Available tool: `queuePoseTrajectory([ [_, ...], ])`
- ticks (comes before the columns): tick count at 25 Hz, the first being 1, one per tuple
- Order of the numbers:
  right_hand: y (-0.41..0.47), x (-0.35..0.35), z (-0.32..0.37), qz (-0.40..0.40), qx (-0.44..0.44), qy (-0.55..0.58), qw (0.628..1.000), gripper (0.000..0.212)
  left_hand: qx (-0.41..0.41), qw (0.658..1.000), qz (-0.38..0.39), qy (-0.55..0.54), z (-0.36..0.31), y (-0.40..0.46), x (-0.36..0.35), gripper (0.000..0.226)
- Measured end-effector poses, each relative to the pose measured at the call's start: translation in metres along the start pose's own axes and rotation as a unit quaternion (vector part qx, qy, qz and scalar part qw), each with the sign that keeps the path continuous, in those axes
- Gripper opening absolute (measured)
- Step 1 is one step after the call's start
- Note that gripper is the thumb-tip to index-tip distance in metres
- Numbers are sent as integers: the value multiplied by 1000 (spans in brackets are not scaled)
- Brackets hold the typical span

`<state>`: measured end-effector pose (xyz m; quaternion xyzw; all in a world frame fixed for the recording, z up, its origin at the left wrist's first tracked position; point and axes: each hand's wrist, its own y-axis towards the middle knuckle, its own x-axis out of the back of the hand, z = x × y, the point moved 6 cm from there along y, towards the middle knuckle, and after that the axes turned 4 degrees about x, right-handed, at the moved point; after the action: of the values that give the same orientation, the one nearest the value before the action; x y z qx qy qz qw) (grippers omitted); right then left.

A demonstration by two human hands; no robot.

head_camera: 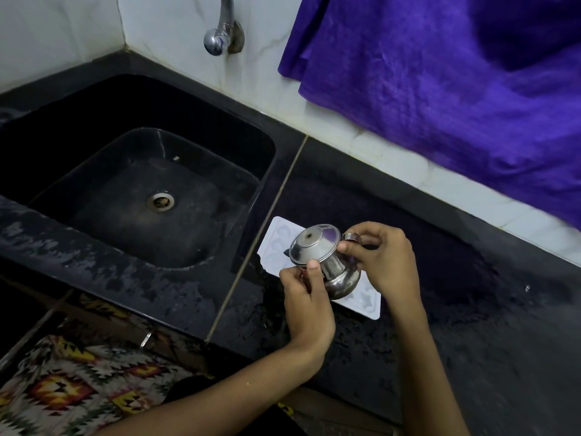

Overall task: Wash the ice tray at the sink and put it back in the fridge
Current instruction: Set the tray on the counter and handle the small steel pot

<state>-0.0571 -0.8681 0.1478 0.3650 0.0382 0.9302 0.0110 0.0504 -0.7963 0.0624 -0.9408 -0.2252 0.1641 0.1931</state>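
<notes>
A white ice tray [278,239] lies flat on the black counter just right of the sink, partly hidden by my hands. Above it I hold a small steel kettle [327,262] with a domed lid, tilted toward the sink, its little spout pointing left over the tray. My left hand [306,297] grips the kettle at the lid's rim from the near side. My right hand [382,262] holds the kettle's handle on the right. The black sink [151,196] sits to the left, with a metal drain at its bottom.
A chrome tap [220,36] comes out of the white tiled wall above the sink. A purple cloth [440,89] hangs over the wall at the right. The black counter [471,309] looks wet and speckled. A patterned cloth [78,388] shows at lower left.
</notes>
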Motion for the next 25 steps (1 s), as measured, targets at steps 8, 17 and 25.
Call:
queuePoseTrajectory([
  [8,21,8,-29,-37,-37,262,964,14,-73,996,42,-43,-38,29,-12,19],
  [17,99,-22,-61,-82,-50,379,920,14,-87,988,118,48,-87,137,-51,44],
  [25,141,-41,-95,-58,-67,397,914,11,-85,980,138,118,-80,185,-72,44],
])
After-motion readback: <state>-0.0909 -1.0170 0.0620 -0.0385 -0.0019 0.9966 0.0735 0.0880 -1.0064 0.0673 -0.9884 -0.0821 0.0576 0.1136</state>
